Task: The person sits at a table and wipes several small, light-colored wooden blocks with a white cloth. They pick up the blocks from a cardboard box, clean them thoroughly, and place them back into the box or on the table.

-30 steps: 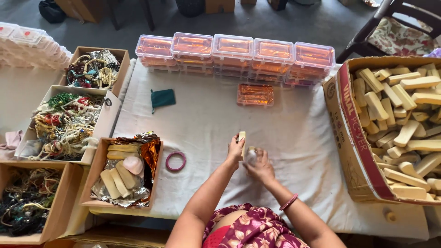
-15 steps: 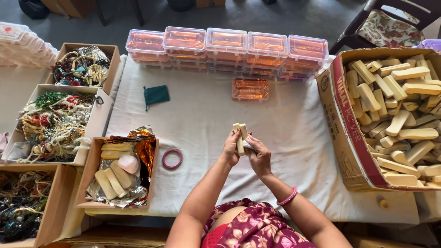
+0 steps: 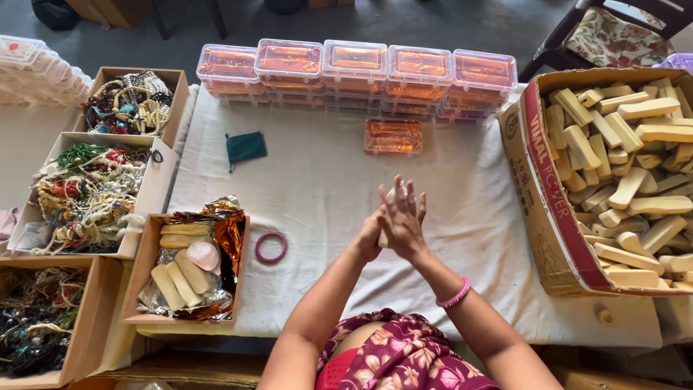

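The right hand [image 3: 403, 217] lies flat over the left hand [image 3: 369, 235], fingers spread, pressing a pale wooden stick [image 3: 388, 217] between the two palms above the middle of the cloth-covered table [image 3: 317, 180]; the flat palms seem to trap it rather than grip it. A pink bangle [image 3: 271, 247] lies just left of the wrists. Toward the far edge sits one orange-filled clear box [image 3: 393, 136], before a row of stacked ones [image 3: 357, 72]. At the right edge, within reach, a cardboard carton [image 3: 534, 188] holds many similar sticks.
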